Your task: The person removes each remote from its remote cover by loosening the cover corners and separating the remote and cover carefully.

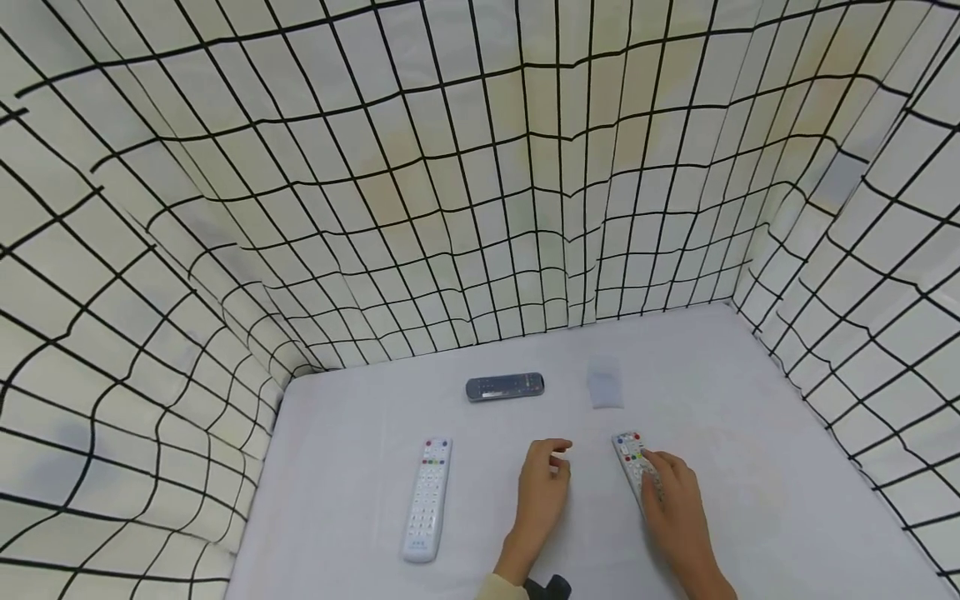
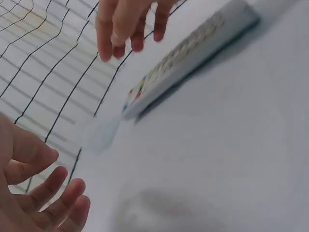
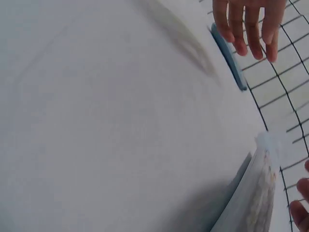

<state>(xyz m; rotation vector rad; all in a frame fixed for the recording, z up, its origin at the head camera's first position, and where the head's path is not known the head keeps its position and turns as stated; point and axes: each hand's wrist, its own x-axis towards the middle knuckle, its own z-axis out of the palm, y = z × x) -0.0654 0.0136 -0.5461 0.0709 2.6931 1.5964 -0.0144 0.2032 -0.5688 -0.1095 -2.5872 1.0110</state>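
Note:
My right hand (image 1: pixel 675 510) hovers over a white remote control (image 1: pixel 627 448) with coloured buttons and overlaps its lower part in the head view. In the left wrist view, the fingers of that hand hang loosely bent above the table, to one side of the same remote (image 2: pixel 190 50), with a gap showing between. My left hand (image 1: pixel 543 483) is held over the middle of the table, fingers loosely curled around nothing. Another white remote (image 1: pixel 427 500) lies to its left, face up. Farther back, a dark grey remote (image 1: pixel 505 387) lies crosswise.
A small translucent packet (image 1: pixel 604 385) lies on the white tabletop (image 1: pixel 337 467) near the back. Pale cloth walls (image 1: pixel 480 208) with a black grid enclose the table at the back and both sides. A dark strap piece (image 1: pixel 551 587) shows at the left wrist.

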